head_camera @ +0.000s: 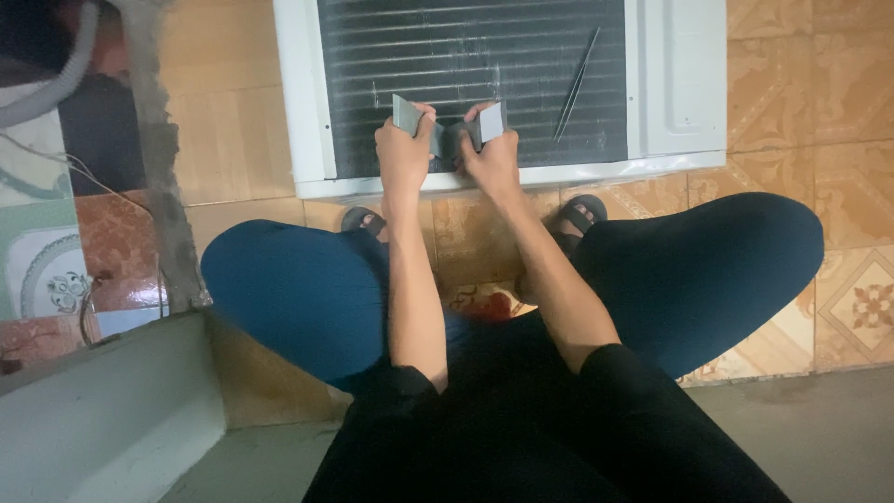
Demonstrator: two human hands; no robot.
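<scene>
On the tiled floor, head view: we grip a grey tool with both hands against the fins of an air-conditioner unit.

Our left hand (403,149) is clenched on the left end of the grey tool (445,130), and our right hand (494,156) is clenched on its right end; the tool's dark middle lies on the dark finned coil (521,65). We see the coil framed by the white casing (675,84) of the unit, which lies flat on the patterned tiles (819,102). A thin metal rod (577,84) rests aslant on the coil, right of our hands and apart from them. We sit with our knees spread and our sandalled feet just beside the casing's near edge.
</scene>
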